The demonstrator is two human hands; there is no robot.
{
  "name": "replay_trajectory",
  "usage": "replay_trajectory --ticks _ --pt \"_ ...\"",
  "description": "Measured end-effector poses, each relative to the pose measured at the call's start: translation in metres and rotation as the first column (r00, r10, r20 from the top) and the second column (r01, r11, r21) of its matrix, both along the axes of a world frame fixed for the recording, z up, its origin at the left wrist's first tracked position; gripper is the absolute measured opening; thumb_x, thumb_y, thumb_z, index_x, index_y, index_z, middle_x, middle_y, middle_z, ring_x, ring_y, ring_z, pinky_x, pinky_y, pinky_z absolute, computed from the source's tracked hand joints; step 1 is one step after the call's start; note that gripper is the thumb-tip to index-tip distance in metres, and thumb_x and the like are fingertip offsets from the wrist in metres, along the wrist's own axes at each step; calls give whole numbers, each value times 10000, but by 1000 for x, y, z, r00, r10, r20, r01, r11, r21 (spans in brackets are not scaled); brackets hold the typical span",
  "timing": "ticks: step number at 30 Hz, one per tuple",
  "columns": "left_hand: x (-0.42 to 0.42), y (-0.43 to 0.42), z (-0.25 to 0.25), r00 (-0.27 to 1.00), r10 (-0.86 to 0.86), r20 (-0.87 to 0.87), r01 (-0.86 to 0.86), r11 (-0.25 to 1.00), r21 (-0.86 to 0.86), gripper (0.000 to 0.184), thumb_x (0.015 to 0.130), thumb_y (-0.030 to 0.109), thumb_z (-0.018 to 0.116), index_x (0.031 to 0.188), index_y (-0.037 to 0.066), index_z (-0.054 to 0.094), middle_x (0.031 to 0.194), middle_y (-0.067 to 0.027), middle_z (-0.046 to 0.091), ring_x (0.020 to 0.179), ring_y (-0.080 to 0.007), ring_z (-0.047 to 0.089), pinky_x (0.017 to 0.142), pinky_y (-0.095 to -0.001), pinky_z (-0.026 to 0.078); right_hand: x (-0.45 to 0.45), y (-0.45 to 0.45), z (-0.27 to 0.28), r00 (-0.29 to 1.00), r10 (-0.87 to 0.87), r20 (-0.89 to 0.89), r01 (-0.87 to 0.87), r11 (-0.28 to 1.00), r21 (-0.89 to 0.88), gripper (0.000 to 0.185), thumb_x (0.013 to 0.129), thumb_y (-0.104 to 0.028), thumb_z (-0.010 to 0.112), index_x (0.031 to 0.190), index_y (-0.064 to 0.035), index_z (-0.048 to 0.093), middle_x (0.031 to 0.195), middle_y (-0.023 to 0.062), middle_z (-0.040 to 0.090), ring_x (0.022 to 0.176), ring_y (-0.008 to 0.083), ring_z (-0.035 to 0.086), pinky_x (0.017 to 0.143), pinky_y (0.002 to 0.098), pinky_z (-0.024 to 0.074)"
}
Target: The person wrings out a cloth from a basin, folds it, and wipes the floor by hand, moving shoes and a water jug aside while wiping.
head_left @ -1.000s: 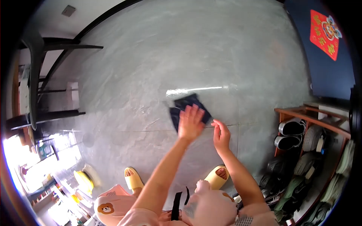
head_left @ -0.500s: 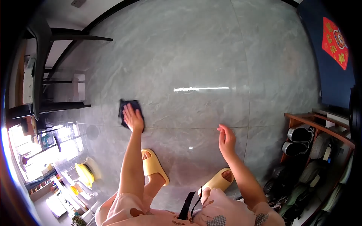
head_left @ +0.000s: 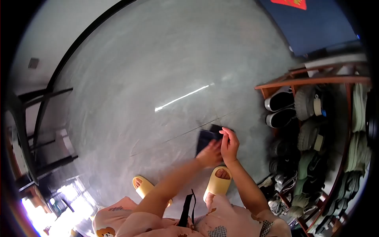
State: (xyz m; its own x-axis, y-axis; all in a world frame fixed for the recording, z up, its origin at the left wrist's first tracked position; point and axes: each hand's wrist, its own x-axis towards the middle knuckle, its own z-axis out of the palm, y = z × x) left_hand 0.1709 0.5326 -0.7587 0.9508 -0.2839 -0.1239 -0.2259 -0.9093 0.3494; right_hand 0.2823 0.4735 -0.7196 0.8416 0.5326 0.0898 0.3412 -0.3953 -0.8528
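A dark folded cloth (head_left: pixel 206 139) lies on the grey floor in front of my right foot. My left hand (head_left: pixel 210 155) reaches across my body and rests on the cloth's near part; its fingers are blurred by motion but look stretched out over it. Close beside it on the right is my right hand (head_left: pixel 229 145), raised, with its fingers curled in and nothing visible in them. The right hand hides part of the cloth's right side in this view. Whether the two hands touch, I cannot tell.
A wooden shoe rack (head_left: pixel 276 82) full of shoes stands on the right. Yellow slippers (head_left: pixel 218 179) are on my feet. Black chair legs (head_left: pixel 43 96) stand at the left, and a dark blue panel (head_left: pixel 312 27) with a red decoration is at the upper right.
My left hand and the cloth have moved from the left to the right, next to my right hand. The view has turned toward the shoe rack. My right hand stays curled.
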Motion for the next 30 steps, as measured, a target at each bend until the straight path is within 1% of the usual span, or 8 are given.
replay_trajectory --ticks 3,6,9,10,16,21,26,30 --pt "38 -12 -26 989 -131 -65 61 772 -633 449 807 305 550 1219 128 570 1324 -62 496 1308 -306 329 1086 -477 204 4 -12 2 994 -111 13 112 994 -7 196 879 -6 478 1029 -22 604 898 119 666 820 281 629 745 358 500" --pt "93 40 -21 989 -113 94 139 929 -343 481 778 279 592 1230 121 552 1348 -58 471 1282 -296 368 1045 -455 280 8 -6 9 989 -150 20 150 989 -15 204 871 4 489 1038 -31 601 889 107 667 812 265 629 732 347 504" --pt "128 133 27 989 122 -81 -124 992 -17 522 771 309 615 1268 184 513 1378 -62 432 1274 -318 375 1003 -468 323 10 6 11 996 -67 51 68 998 -11 226 836 49 520 1028 -40 600 890 90 665 812 247 631 698 330 501" --pt "112 161 -1 946 293 142 -298 954 18 549 780 329 615 1296 184 493 1406 -64 404 1296 -319 349 1010 -478 310 11 11 11 996 -44 78 46 999 -27 225 831 52 522 1022 -42 594 874 87 662 807 257 628 704 334 500" --pt "-13 298 -17 498 834 238 -864 453 220 571 908 316 464 1437 155 318 1511 -94 257 1377 -325 233 1080 -478 216 19 30 -13 976 97 196 -67 986 -155 246 809 43 543 1034 -48 581 983 106 633 880 302 594 763 377 484" --pt "-34 275 -37 81 952 294 -937 -28 348 562 954 349 378 1467 156 256 1527 -128 210 1397 -342 192 1098 -494 203 38 47 -16 973 98 207 -76 991 -113 263 800 35 544 1049 -44 576 1063 117 606 949 323 567 814 397 464" --pt "44 132 8 647 762 -26 -758 646 89 547 751 254 582 1283 151 509 1426 -118 369 1331 -370 298 1063 -536 248 70 76 -17 968 66 242 -50 996 -73 264 830 -7 508 1084 -34 578 1099 142 588 1009 342 543 875 411 438" --pt "103 115 6 994 104 -17 -103 993 57 535 854 386 516 1339 166 467 1463 -64 347 1383 -304 229 1111 -492 177 90 91 -21 973 20 229 -4 997 -71 257 869 -58 469 1100 -30 580 1147 147 579 1040 344 541 896 416 435"
